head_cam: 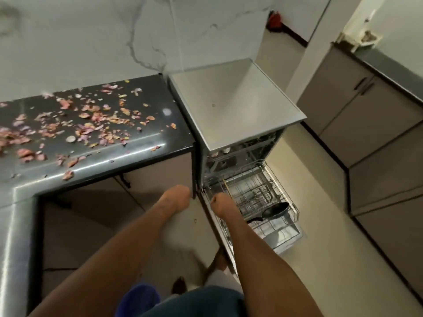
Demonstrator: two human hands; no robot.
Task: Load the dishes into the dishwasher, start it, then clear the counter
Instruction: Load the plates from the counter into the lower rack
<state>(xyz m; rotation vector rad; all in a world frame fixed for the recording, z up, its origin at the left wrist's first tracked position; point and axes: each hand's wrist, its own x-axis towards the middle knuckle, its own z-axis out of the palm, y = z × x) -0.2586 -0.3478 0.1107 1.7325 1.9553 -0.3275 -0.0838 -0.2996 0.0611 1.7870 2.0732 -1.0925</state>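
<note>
The dishwasher (238, 106) stands open beside the black counter (146, 143). Its lower rack (274, 179) is pulled out over the lowered door (288, 236). A black pan (275, 209) lies in the rack's front part. My right hand (223, 205) is at the rack's left edge, fingers curled round a thin wooden utensil (227, 186) that sticks up into the rack. My left hand (177, 197) hangs lower left of it, by the counter's end; its fingers point away and are hidden. Pink and brown peel scraps (91, 124) litter the counter.
Grey cabinets (377, 133) line the right side, with open floor (320, 259) between them and the dishwasher door. A blue bucket (137, 298) sits on the floor near my legs. The upper rack (238, 152) inside the machine holds some items.
</note>
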